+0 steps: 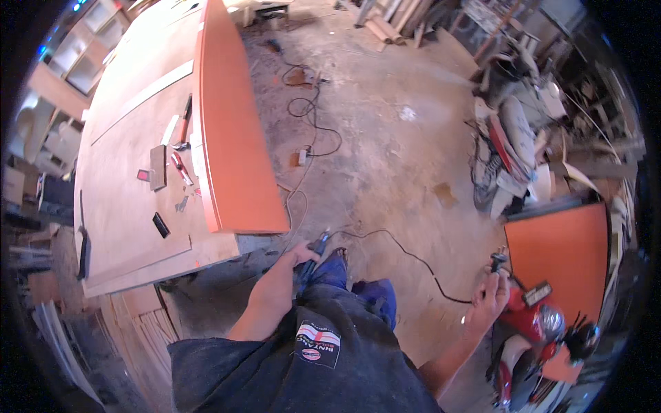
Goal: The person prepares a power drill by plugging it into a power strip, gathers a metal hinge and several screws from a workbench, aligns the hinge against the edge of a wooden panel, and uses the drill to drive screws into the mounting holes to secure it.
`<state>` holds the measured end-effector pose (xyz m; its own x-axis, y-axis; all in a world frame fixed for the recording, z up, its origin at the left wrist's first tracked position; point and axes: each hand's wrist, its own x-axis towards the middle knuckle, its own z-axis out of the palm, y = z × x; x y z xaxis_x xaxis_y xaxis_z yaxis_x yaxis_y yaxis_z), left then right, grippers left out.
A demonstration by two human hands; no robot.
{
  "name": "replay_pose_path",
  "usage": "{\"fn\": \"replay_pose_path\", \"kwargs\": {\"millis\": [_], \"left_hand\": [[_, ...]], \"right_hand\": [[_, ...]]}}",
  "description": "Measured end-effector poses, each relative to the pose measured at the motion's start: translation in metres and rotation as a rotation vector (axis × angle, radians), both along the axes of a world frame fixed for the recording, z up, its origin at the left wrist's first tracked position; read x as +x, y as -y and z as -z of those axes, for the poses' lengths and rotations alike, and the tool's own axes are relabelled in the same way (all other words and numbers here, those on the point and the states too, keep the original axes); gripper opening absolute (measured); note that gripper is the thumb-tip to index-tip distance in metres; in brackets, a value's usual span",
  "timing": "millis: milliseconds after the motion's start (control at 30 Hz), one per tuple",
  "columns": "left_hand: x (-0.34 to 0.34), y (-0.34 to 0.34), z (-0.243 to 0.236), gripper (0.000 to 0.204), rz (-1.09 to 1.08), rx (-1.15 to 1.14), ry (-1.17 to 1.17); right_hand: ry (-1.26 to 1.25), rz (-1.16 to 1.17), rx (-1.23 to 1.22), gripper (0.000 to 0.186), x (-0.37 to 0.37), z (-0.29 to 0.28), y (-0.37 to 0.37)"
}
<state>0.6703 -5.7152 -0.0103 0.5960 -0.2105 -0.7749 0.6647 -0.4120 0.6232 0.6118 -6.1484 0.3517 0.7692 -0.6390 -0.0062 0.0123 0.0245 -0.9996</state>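
left: table, hammer on it | right: panel | cord: between table and panel

Printed lettering on the red, white and black patch of a dark shirt

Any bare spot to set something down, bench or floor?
Bench: bare left of the red square and black block. Floor: mostly bare between looped cable and right-hand scrap heap, beyond the black cord. Crowded: bench beside the orange panel, with hammer and knife.

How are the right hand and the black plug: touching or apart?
Touching: the head view shows the right hand closed around the black plug.
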Motion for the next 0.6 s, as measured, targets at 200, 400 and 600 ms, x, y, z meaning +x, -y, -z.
{"fn": "replay_pose_path", "kwargs": {"millis": [200, 400, 600], "left_hand": [[0.129, 0.044, -0.007, 0.088, -0.109, 0.025, 0.178], [0.251, 0.047, 0.011, 0.073, -0.708, 0.057, 0.372], [0.341, 0.076, 0.008, 0.043, -1.297, -0.080, 0.340]], "right_hand": [[-0.289, -0.409, -0.066, 0.019, 0.207, 0.078, -0.011], [-0.447, -0.899, -0.373, 0.022, 0.447, 0.229, -0.012], [-0.845, -1.249, -0.510, 0.041, 0.590, 0.415, -0.063]]}}
